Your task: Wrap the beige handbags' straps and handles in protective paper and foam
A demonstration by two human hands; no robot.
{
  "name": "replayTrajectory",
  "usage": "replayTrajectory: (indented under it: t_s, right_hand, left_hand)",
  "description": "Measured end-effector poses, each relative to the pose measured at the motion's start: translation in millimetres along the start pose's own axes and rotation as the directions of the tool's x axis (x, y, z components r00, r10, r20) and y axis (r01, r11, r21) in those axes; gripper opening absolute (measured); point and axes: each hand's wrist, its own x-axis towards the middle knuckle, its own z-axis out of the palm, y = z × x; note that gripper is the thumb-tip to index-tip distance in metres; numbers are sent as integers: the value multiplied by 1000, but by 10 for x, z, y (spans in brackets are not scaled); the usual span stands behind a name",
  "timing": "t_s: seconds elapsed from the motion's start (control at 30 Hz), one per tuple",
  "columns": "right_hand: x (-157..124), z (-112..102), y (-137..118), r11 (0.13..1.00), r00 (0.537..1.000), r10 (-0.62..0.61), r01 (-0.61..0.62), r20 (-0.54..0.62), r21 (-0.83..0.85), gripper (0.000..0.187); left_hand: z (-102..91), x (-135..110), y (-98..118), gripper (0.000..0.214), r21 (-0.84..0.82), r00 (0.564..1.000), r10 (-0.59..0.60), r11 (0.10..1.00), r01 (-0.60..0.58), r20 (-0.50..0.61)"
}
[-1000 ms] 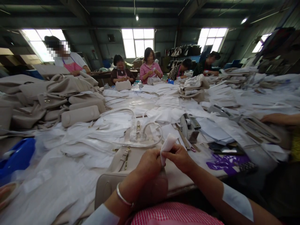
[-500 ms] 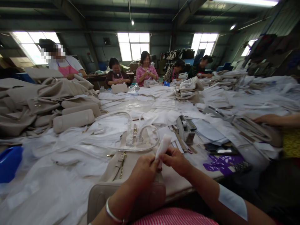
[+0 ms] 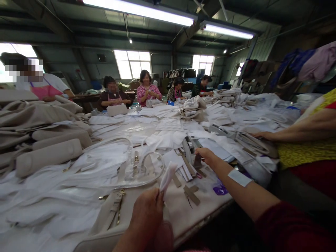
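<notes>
My left hand [image 3: 147,211] is closed around a narrow roll of thin white padding [image 3: 168,176], which stands up out of the fist. Below it lies a beige handbag [image 3: 105,229] with a buckled strap [image 3: 115,206], partly hidden by my forearm. My right hand [image 3: 206,155] is stretched out to a grey tape dispenser [image 3: 187,148], its fingers drawn together at the dispenser's near end. What they pinch is too small to make out. Clear plastic-wrapped handles [image 3: 128,183] loop over the bag in front of my left hand.
Beige bags [image 3: 49,157] are heaped at the left, and white wrapping sheets [image 3: 63,196] cover much of the table. Card strips [image 3: 193,196] and purple plastic [image 3: 219,189] lie near the front edge. A co-worker's hand [image 3: 265,135] rests on a bag at right; several people work across the table.
My right hand has left the white padding and moved forward and right to the tape dispenser. The left hand still holds the padding. The view has turned right and up.
</notes>
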Motion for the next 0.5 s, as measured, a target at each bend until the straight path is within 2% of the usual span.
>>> replayTrajectory:
  t_s: [0.1, 0.23, 0.37, 0.5]
  right_hand:
    - [-38, 40, 19, 991, 989, 130, -131, -71, -11, 24]
    - [-289, -66, 37, 992, 981, 129, -127, -146, 20, 20]
    - [-602, -75, 219, 981, 977, 188, -182, -96, 69, 16]
    - [-838, -22, 345, 966, 969, 248, -247, -11, 76, 27]
  left_hand:
    - [12, -16, 5, 33, 80, 999, 12, 997, -10, -30]
    - [31, -5, 22, 33, 158, 998, 17, 987, -7, -58]
    - [76, 15, 11, 32, 218, 994, 68, 975, -48, -84]
    - [88, -4, 6, 31, 251, 992, 77, 967, -48, -105]
